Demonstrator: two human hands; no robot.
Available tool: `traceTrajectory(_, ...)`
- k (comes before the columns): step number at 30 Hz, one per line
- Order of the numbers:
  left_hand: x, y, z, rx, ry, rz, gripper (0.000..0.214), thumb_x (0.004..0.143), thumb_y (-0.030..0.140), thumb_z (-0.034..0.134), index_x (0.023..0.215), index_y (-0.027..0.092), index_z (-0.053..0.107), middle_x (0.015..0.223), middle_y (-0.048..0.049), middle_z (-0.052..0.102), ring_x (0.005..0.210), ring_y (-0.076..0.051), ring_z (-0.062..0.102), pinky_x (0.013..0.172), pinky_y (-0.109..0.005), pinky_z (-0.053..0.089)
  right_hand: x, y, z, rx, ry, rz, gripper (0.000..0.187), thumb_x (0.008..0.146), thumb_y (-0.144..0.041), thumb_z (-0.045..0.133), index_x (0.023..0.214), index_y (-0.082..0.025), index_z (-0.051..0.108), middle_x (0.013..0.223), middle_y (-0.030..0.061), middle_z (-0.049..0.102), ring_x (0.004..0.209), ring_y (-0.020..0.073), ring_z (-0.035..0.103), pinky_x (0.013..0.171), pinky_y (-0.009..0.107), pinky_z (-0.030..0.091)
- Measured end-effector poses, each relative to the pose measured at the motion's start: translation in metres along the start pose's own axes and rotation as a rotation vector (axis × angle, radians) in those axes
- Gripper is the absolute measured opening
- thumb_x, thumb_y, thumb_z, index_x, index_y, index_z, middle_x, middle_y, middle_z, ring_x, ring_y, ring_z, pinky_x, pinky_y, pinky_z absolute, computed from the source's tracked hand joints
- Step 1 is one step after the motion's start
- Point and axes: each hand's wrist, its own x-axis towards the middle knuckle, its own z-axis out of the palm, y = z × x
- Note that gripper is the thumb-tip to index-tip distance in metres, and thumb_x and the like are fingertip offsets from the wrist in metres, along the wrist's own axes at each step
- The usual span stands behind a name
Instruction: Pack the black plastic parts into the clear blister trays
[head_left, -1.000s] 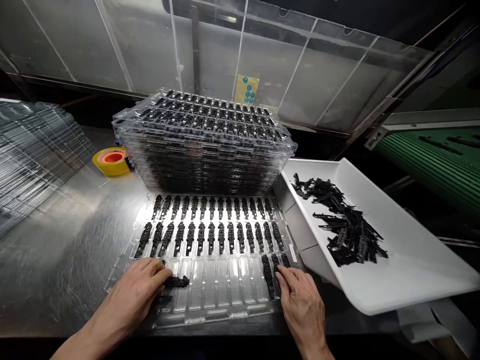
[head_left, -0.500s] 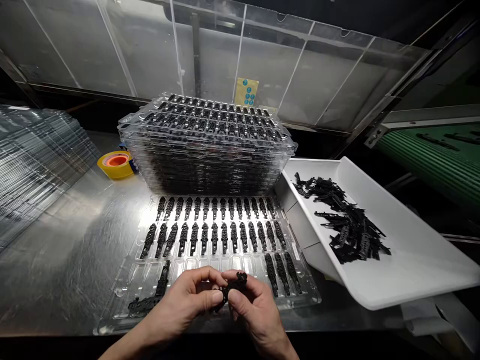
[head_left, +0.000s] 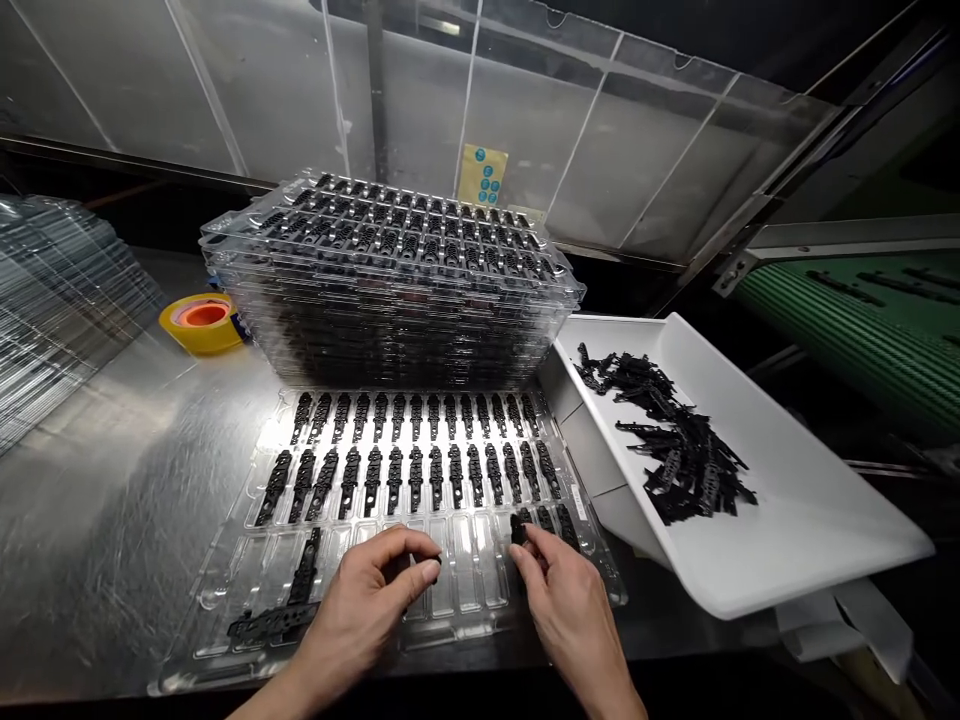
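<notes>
My right hand [head_left: 574, 600] pinches a slim black plastic part [head_left: 517, 530] over the front row of a clear blister tray [head_left: 457, 630], beside the parts seated at that row's right end. My left hand [head_left: 375, 600] is closed above the same row, thumb against forefinger. A small dark bit of a black plastic part shows at its fingertips; the rest is hidden. Black parts [head_left: 395, 480] fill the tray's two farther rows. At the front left, one loose part [head_left: 306, 565] stands lengthwise and another [head_left: 270, 625] lies crosswise, partly behind my left wrist.
A tall stack of filled clear trays [head_left: 397, 320] stands behind. On the right, a white bin [head_left: 795, 540] holds a heap of black parts [head_left: 694, 460]. Yellow tape [head_left: 201, 322] and stacked clear trays [head_left: 60, 310] are left. A green conveyor belt [head_left: 862, 310] runs at far right.
My hands were together on one black part; they have moved apart. My right hand has carried a part rightward to the front row. The view has shifted slightly.
</notes>
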Motion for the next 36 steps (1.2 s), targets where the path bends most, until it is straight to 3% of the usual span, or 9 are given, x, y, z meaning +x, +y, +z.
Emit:
traceTrajectory(3,0.001,0.003,0.002,-0.028,-0.011,-0.029,0.017,0.082,0.036,0.062,0.086,0.02,0.068,0.084,-0.0014,0.066,0.08,-0.018,0.059,0.074,-0.027,0.045,0.002,-0.001,0.003,0.078,-0.035,0.048,0.023,0.086,-0.031,0.048,0.101,-0.021,0.063,0.074,0.001,0.068,0.064,0.0173,0.064,0.058,0.026,0.046)
traceTrajectory(6,0.003,0.003,0.006,-0.061,-0.019,-0.036,0.016,0.081,0.032,0.062,0.089,0.02,0.068,0.089,-0.0028,0.067,0.086,-0.019,0.06,0.079,-0.03,0.046,0.003,0.002,0.007,0.032,0.061,-0.009,0.018,0.084,-0.03,0.052,0.095,-0.022,0.064,0.083,0.0027,0.069,0.069,0.0176,0.064,0.061,0.027,0.047)
traceTrajectory(10,0.01,0.002,0.017,-0.058,0.021,0.031,0.026,0.083,0.025,0.057,0.108,0.021,0.065,0.102,-0.0052,0.064,0.092,-0.019,0.059,0.084,-0.032,0.047,0.001,0.009,0.017,-0.042,0.127,-0.078,0.024,0.09,-0.032,0.045,0.089,-0.021,0.067,0.087,0.0058,0.069,0.072,0.0185,0.064,0.064,0.028,0.047)
traceTrajectory(16,0.022,0.008,0.029,0.06,0.036,0.123,0.026,0.081,0.02,0.057,0.105,0.021,0.067,0.087,-0.0027,0.057,0.078,-0.016,0.055,0.073,-0.03,0.047,-0.001,0.012,0.022,-0.127,0.159,-0.097,0.028,0.092,-0.035,0.044,0.086,-0.021,0.067,0.08,0.0051,0.068,0.07,0.0191,0.065,0.062,0.027,0.046)
traceTrajectory(20,0.028,0.008,0.034,0.06,0.052,0.133,0.024,0.079,0.019,0.06,0.101,0.021,0.069,0.084,-0.0025,0.059,0.077,-0.016,0.056,0.074,-0.031,0.047,-0.005,0.006,0.015,0.053,0.157,-0.177,0.031,0.094,-0.037,0.043,0.092,-0.019,0.069,0.087,0.0076,0.068,0.078,0.0182,0.065,0.07,0.026,0.049)
traceTrajectory(25,0.035,0.004,0.044,-0.288,-0.071,0.023,0.023,0.078,0.02,0.061,0.101,0.016,0.062,0.086,-0.0028,0.062,0.073,-0.015,0.061,0.072,-0.031,0.052,-0.025,-0.005,0.008,0.351,-0.017,-0.149,0.026,0.091,-0.035,0.053,0.108,-0.022,0.067,0.096,0.006,0.07,0.082,0.0169,0.067,0.068,0.022,0.053)
traceTrajectory(28,0.036,0.004,0.048,-0.203,-0.04,0.132,0.025,0.079,0.016,0.059,0.104,0.017,0.061,0.099,-0.0059,0.062,0.088,-0.018,0.062,0.08,-0.033,0.053,-0.035,-0.007,0.016,0.3,0.249,-0.277,0.017,0.089,-0.023,0.055,0.099,-0.02,0.068,0.09,0.0066,0.069,0.08,0.0168,0.065,0.073,0.024,0.053)
traceTrajectory(31,0.029,0.007,0.034,0.135,0.066,0.301,0.028,0.085,0.018,0.054,0.113,0.02,0.06,0.113,-0.0083,0.057,0.093,-0.019,0.06,0.077,-0.035,0.055,-0.038,-0.005,0.028,0.065,0.504,-0.425,0.015,0.087,-0.014,0.055,0.093,-0.016,0.068,0.084,0.0082,0.066,0.078,0.0176,0.062,0.074,0.028,0.051)
traceTrajectory(36,-0.002,0.003,-0.03,0.615,0.245,0.513,0.02,0.091,0.024,0.05,0.105,0.02,0.062,0.106,-0.0075,0.059,0.091,-0.02,0.059,0.075,-0.035,0.057,-0.035,-0.006,0.04,-0.137,0.42,-0.487,0.022,0.093,-0.013,0.045,0.092,-0.015,0.066,0.079,0.0074,0.059,0.073,0.0158,0.057,0.063,0.026,0.044)
